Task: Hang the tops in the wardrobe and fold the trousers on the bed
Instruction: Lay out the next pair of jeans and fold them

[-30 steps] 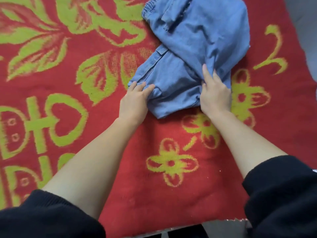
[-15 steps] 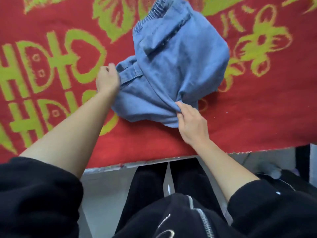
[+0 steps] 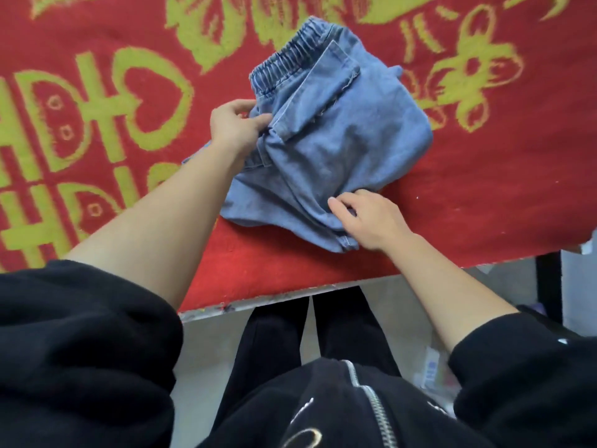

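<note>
Nearest me, my black sleeves (image 3: 80,350) reach over the edge of the bed (image 3: 258,304). My right hand (image 3: 371,218) pinches the near corner of the blue denim trousers (image 3: 349,140), its grip closed on cloth. Further out, my left hand (image 3: 234,127) grips their left side. They lie bunched on the red blanket (image 3: 500,189), waistband (image 3: 287,64) farthest. Folding seems half done to me; next, I'd flatten and fold again.

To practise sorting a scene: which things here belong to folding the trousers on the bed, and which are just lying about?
Job: trousers, gripped by left hand and right hand; red bed cover.
Lying about: white packet on the floor; black post beside the bed.
</note>
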Demonstrator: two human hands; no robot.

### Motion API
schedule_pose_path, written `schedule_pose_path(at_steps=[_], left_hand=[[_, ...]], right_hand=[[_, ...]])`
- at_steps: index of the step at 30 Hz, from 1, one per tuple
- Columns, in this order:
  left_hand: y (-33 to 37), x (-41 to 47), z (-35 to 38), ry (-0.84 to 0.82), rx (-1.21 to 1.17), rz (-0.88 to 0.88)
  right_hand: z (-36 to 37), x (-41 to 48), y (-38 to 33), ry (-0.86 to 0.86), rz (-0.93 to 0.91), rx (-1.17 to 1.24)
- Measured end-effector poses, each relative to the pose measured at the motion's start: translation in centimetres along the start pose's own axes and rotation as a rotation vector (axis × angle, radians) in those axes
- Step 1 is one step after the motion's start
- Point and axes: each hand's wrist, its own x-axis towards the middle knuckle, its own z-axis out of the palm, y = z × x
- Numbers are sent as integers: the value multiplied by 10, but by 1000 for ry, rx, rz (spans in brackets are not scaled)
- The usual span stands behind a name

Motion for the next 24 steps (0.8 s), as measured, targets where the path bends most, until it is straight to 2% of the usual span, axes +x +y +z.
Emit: schedule_pose_path(at_steps=[5,7,8,9,11,13,15,19,21,24], left_hand=[[-10,-20,-7,69,67,103],[-13,-28,-10,66,123,171],[-13,-32,-11,69,171,221],[-14,-37,-12,68,227,272],[-15,-47,-12,25,291,361],[-19,-56,-14,-55,300,437],[-26,-60,-21,-83,388,481],[-44,-49,-44,-13,512,393],[-48,-43,-47,8,512,276],[-43,-43,-36,0,531,165]], right_hand=[[-56,27,-31,564,89,304],[-80,49,-55,679,91,396],[-90,63,-68,661,139,438],[-100,78,-81,575,218,494],[-113,100,-104,306,396,560],[-112,111,-114,167,436,413],[-104,115,-109,149,374,324],[-93,96,-63,171,210,676],[-87,76,-29,196,159,724],[-74,44,24,191,333,635]])
